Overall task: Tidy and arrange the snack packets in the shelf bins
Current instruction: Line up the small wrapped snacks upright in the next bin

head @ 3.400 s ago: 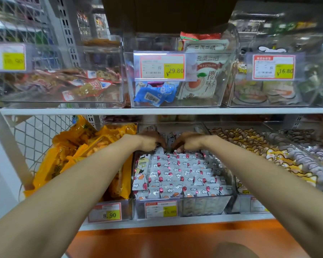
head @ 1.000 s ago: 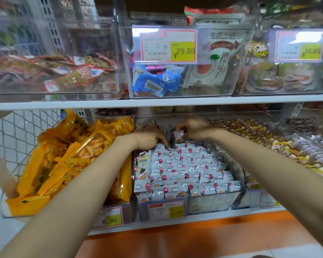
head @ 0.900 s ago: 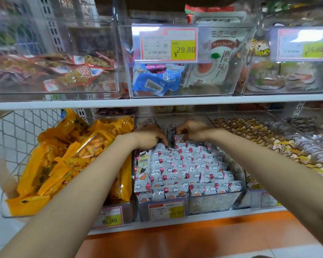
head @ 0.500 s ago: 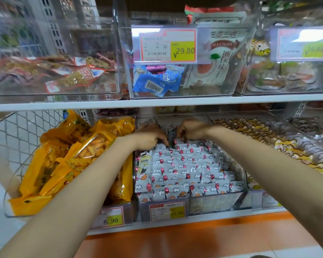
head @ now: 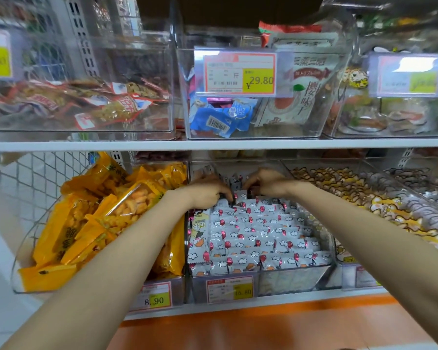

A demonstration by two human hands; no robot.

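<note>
L hand [head: 208, 195], R hand [head: 266, 184] atop packets [head: 250, 231] at bin [head: 296, 279] rear

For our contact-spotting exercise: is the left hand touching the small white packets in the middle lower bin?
Touching. In the head view the left hand has curled fingers buried among the back rows of white packets, no gap.

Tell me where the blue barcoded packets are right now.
Head view: the blue packets lie in the middle clear bin on the upper shelf, just below the 29.80 price tag and left of the tall white pouch.
</note>
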